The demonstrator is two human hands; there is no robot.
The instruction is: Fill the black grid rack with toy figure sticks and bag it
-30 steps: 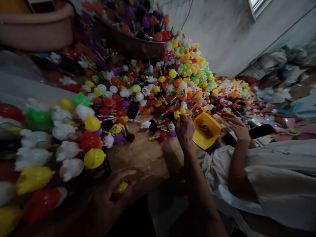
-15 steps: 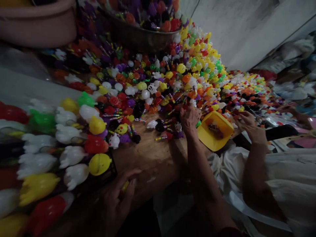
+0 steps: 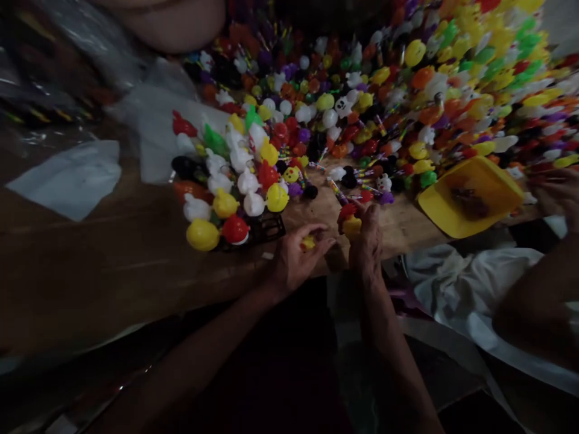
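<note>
My left hand (image 3: 296,256) is over the table's front edge, curled around a small yellow piece (image 3: 308,242) whose kind I cannot make out. Just to its right, my right hand (image 3: 368,244) grips a small plastic toy with a red top and a yellow body (image 3: 351,225). The two hands are close together but apart. Left of them, a black rack (image 3: 272,226) holds rows of upright figure-shaped toys in white, yellow, red and green. Past my fingers, a few loose toys with patterned tubes, one a white ghost (image 3: 384,182), lie on the wood.
A large heap of mixed toys (image 3: 325,102) covers the back of the wooden table (image 3: 136,259). At the right stands a yellow basin (image 3: 436,208) with small pieces inside, beside another person's hand (image 3: 554,187). White sheets (image 3: 76,178) and a pink tub (image 3: 181,24) are at the left.
My right hand has come back from the heap with the red and yellow toy. My left hand has moved toward it, still around the yellow piece. The view has swung left.
</note>
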